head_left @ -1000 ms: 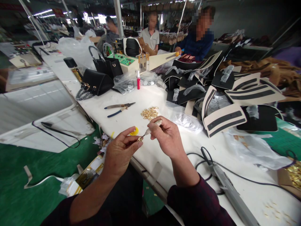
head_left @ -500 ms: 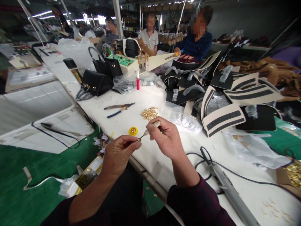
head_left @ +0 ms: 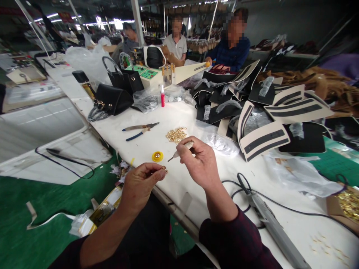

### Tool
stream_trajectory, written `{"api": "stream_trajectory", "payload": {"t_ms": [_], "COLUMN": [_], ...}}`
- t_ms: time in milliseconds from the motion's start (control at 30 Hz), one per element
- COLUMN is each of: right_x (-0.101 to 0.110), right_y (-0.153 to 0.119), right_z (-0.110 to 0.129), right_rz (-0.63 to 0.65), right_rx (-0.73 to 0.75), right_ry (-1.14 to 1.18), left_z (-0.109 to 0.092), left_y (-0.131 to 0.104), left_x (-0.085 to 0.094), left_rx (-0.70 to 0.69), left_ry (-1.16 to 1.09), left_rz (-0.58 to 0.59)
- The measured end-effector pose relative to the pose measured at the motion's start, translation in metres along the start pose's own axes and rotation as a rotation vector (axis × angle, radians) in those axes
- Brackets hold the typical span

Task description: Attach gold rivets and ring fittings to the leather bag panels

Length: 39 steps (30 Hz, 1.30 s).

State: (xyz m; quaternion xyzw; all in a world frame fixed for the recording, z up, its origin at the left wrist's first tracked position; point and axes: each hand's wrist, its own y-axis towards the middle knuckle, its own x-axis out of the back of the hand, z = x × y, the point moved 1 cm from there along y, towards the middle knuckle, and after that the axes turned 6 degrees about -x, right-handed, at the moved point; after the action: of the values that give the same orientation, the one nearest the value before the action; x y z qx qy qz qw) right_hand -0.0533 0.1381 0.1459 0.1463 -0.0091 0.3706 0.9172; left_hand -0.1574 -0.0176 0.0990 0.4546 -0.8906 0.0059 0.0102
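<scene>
Gold fitting (head_left: 165,169) pinched in the left hand (head_left: 137,185), thin-tipped tool (head_left: 175,154) gripped in the right hand (head_left: 200,162)

Bare hands work over the near edge of a white tabletop (head_left: 168,116), seen from the wearer's head. The left hand is nearly closed, its thumb and forefinger pressed around the small fitting, which juts out past the fingertips; its exact shape is too small to make out. The right hand is curled around the tool's pale handle, with the slim metal tip angled down toward the fitting, near it but apart.

Just beyond the left fingertips sits a round yellow dish (head_left: 153,158) with shiny metal inside. Farther back lie a heap of gold hardware (head_left: 176,135) and, to its left, pliers (head_left: 138,131) with one brown and one blue handle. A small red bottle (head_left: 162,99) stands upright behind them, near a black handbag (head_left: 117,98).

On the right, cream panels with black stripes (head_left: 266,144) lie jumbled among black pieces and clear plastic. Nearer, a grey corded tool (head_left: 269,220) rests on the table. Across the workspace, a person in a dark blue shirt (head_left: 238,54) is beside a cream machine (head_left: 185,74).
</scene>
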Motion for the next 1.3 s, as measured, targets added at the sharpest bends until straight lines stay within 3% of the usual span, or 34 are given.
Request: {"api": "stream_trajectory", "payload": {"t_ms": [200, 367, 467, 633, 800, 933, 1000, 1100, 1200, 1300], "right_x": [0.001, 0.005, 0.010, 0.014, 0.014, 0.014, 0.015, 0.017, 0.019, 0.022], "right_y": [0.016, 0.029, 0.032, 0.035, 0.036, 0.036, 0.037, 0.038, 0.039, 0.041], "right_z": [-0.041, -0.100, -0.121, -0.129, -0.132, -0.135, -0.135, -0.134, -0.133, -0.133], "right_rz": [-0.026, -0.164, -0.219, -0.237, -0.255, -0.263, -0.267, -0.286, -0.312, -0.333], "right_rx": [-0.151, -0.365, -0.428, -0.459, -0.509, -0.521, -0.516, -0.516, -0.516, -0.515], "right_ry": [0.164, 0.463, 0.567, 0.640, 0.700, 0.781, 0.818, 0.851, 0.870, 0.882], "left_z": [0.033, 0.055, 0.059, 0.061, 0.066, 0.047, 0.033, 0.016, 0.013, 0.020], "left_y": [0.006, 0.013, 0.019, 0.029, 0.032, 0.052, 0.075, 0.115, 0.149, 0.171], "left_x": [0.019, 0.024, 0.020, 0.015, 0.023, 0.024, 0.014, -0.017, -0.054, -0.083], "left_rx": [0.093, -0.007, -0.070, -0.195, -0.266, -0.416, -0.489, -0.530, -0.566, -0.572], "left_ry": [0.256, 0.566, 0.657, 0.746, 0.923, 0.963, 1.024, 1.254, 1.417, 1.472], "left_rz": [0.111, 0.259, 0.343, 0.411, 0.337, 0.290, 0.357, 0.468, 0.603, 0.660]}}
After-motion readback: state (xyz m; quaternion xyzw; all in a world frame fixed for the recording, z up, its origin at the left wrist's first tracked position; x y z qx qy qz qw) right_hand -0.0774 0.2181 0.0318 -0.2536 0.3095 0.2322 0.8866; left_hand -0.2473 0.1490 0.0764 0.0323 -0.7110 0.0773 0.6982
